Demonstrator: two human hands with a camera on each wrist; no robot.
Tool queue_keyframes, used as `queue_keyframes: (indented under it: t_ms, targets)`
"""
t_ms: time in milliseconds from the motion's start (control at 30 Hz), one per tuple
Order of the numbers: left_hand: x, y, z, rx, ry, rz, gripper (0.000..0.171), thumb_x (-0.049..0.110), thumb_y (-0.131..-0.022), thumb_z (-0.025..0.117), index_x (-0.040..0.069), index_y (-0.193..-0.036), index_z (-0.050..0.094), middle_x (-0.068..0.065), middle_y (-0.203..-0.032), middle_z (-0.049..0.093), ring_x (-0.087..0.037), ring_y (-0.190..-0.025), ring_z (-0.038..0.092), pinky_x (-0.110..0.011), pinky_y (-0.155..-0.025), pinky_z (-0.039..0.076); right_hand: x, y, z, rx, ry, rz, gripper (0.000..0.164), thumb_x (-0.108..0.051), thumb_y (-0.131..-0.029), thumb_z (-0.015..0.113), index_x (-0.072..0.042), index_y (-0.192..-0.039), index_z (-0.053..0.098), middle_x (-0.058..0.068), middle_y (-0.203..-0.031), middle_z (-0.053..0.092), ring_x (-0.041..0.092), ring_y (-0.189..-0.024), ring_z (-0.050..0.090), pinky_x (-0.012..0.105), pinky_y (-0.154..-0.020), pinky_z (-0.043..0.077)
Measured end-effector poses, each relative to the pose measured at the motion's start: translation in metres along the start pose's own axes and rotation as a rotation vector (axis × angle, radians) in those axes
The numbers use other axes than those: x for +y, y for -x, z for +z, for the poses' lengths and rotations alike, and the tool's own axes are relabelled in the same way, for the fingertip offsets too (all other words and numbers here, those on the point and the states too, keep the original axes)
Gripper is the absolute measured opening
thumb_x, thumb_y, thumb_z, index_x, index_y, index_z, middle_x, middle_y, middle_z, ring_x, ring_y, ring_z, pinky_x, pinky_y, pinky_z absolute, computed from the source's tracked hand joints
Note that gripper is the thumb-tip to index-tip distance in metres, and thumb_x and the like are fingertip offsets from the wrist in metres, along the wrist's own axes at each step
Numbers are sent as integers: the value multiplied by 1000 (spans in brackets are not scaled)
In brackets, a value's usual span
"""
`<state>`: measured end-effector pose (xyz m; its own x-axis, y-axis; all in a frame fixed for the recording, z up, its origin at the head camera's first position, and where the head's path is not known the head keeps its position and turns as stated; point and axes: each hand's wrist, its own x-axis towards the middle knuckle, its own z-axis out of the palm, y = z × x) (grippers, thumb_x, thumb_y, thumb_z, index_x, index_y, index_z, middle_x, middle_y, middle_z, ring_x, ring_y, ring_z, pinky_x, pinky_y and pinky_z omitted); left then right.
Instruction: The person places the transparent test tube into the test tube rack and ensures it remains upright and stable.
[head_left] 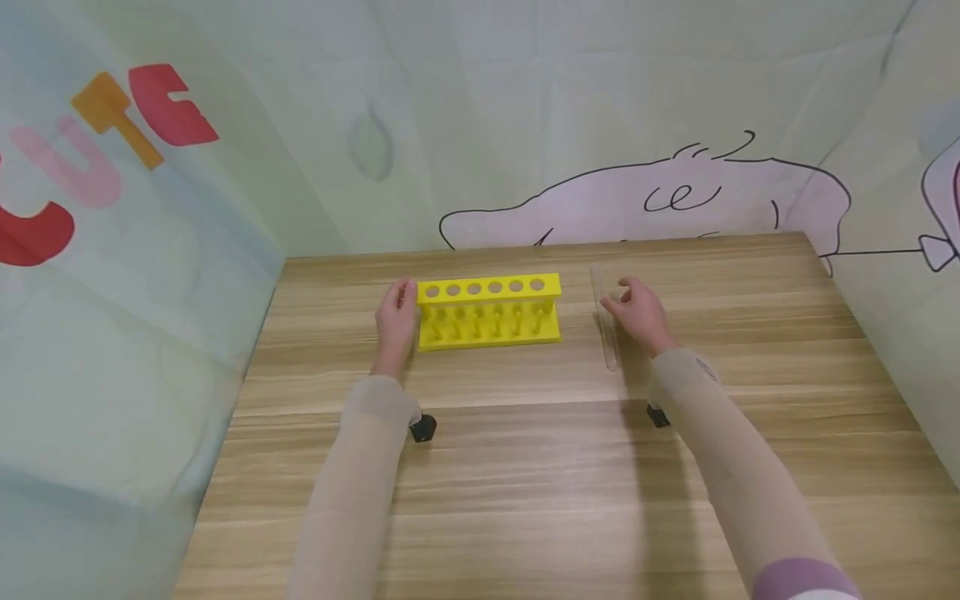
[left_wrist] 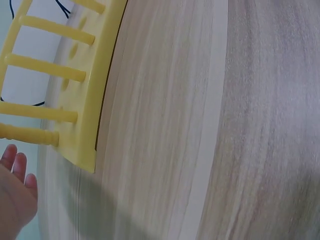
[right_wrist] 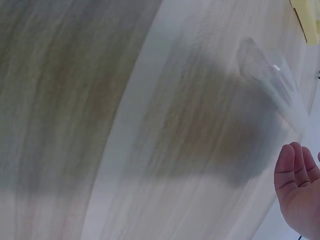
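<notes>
A yellow test tube rack (head_left: 489,292) stands on the wooden table, with several round holes in its top plate and pegs on its base. At its left end is my left hand (head_left: 395,317), fingertips at the edge of the top plate; the left wrist view shows the fingers (left_wrist: 20,167) fairly straight beside the end post. A clear glass test tube (head_left: 606,333) lies lengthwise on the table, right of the rack. Just right of the tube hovers my right hand (head_left: 639,315), thumb and forefinger apart, holding nothing. In the right wrist view the tube (right_wrist: 280,80) lies beyond the fingertips.
The wooden table (head_left: 525,483) ends at a printed cloth backdrop (head_left: 480,125) behind it and on both sides. Small black devices (head_left: 423,427) sit at both wrists. A shadow from my right arm falls across the table.
</notes>
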<state>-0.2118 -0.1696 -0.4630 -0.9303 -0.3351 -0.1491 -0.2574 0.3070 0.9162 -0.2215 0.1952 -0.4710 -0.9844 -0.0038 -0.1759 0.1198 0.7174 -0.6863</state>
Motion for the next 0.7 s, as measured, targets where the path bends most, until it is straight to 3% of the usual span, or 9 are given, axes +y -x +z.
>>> queue_keyframes:
  t_ms: [300,700]
  targets:
    - [1,-2,5,-24,14,-73,55,56,-87,34,22,-130,40,1,-135,40,-14,-124,37,-30,-103,32,-5,-6,0,-5,21,23,56,-30,-88,52,0,-130,33,24,-115,48,34,-100,48,44,-81,44]
    - [0,-2,6,-48,39,-104,56,55,-88,33,22,-133,38,1,-139,37,-14,-128,32,-32,-106,27,-6,-8,-1,-52,4,47,55,-28,-88,52,1,-131,32,23,-117,47,34,-102,46,44,-83,44]
